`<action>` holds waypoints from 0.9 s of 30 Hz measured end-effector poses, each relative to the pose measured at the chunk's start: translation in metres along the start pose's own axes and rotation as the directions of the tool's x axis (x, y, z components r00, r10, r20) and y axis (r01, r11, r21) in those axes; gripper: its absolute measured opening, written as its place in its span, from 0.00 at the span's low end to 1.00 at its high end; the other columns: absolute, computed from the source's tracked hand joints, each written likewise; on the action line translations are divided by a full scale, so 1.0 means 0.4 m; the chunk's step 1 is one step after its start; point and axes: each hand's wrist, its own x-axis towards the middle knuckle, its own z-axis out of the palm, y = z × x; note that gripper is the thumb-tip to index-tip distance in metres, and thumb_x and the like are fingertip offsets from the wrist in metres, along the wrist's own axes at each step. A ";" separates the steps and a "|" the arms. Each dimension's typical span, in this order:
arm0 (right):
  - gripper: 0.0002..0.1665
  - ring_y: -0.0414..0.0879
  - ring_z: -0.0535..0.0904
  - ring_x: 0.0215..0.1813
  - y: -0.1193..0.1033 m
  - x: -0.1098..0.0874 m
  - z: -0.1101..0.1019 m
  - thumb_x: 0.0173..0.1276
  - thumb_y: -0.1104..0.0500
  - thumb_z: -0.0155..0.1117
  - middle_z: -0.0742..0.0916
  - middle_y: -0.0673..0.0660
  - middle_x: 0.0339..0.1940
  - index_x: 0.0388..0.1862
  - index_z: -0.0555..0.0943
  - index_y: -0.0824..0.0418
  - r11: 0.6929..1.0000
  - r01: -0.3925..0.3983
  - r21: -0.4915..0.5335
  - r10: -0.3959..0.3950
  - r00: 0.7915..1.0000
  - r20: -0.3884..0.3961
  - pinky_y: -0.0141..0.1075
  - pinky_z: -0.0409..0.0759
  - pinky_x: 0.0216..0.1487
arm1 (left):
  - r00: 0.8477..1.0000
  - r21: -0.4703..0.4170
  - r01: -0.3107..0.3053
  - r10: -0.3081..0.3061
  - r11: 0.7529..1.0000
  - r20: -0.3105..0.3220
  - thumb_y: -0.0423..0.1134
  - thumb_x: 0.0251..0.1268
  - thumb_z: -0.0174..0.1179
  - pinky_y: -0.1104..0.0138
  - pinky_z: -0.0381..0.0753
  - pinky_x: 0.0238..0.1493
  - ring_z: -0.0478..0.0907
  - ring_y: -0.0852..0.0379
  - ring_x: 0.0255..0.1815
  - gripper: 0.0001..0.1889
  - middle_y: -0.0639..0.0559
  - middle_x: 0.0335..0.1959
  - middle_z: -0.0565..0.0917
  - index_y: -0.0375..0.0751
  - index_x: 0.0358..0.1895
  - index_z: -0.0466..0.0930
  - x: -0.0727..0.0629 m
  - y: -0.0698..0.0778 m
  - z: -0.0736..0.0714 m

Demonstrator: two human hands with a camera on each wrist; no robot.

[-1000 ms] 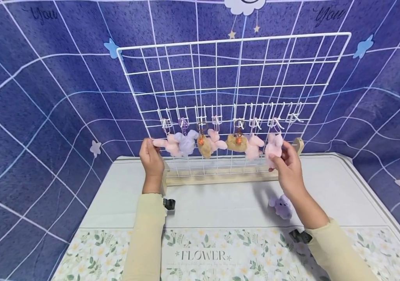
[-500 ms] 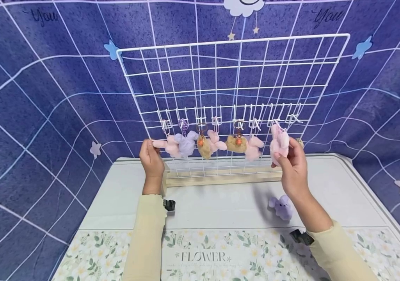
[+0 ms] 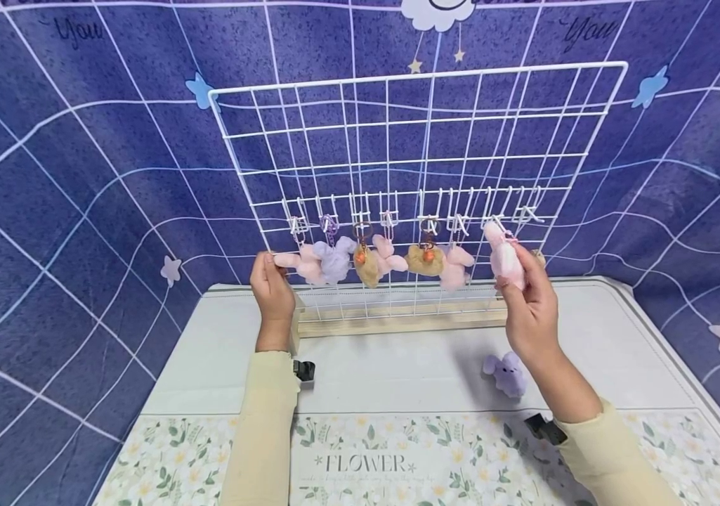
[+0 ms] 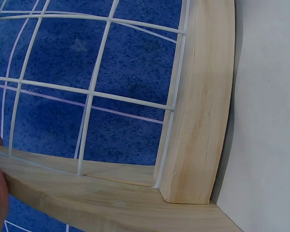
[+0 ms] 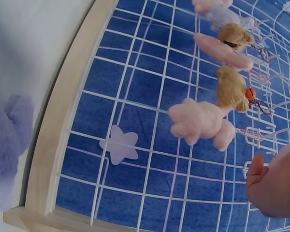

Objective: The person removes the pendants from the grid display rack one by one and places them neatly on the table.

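My right hand [image 3: 532, 302] pinches a pink plush keychain [image 3: 508, 263] between thumb and fingers, in front of the white wire grid [image 3: 388, 151]. Its pink chain loops near the hook behind; whether they touch is unclear. In the right wrist view, part of the right hand [image 5: 275, 186] shows at the right edge, and its plush is hidden. My left hand [image 3: 273, 295] grips the left upright of the grid's wooden stand [image 4: 200, 96], beside the leftmost pink plush [image 3: 309, 263]. A purple plush [image 3: 506, 374] lies on the table below my right hand.
Along a row of white hooks hang a lavender plush [image 3: 334, 260], two brown plush keychains [image 3: 426, 258] with orange bells, and more pink ones. The rightmost hook [image 3: 527, 214] bears nothing. A floral mat [image 3: 372, 436] covers the table's front.
My right hand has drawn the pink plush slightly right and towards me, tilting it and shifting its chain from beneath its hook. The left hand stays in place.
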 end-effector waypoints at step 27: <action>0.18 0.35 0.67 0.49 -0.057 -0.025 -0.002 0.54 0.75 0.60 0.73 0.44 0.45 0.44 0.86 0.79 0.941 0.181 -0.287 -0.194 0.981 -0.018 0.24 0.65 0.46 | 1.000 0.002 0.019 -0.019 1.000 -0.003 0.31 0.85 0.41 0.75 0.73 0.29 0.70 0.67 0.25 0.18 0.34 0.24 0.70 0.36 0.30 0.72 -0.001 0.004 0.001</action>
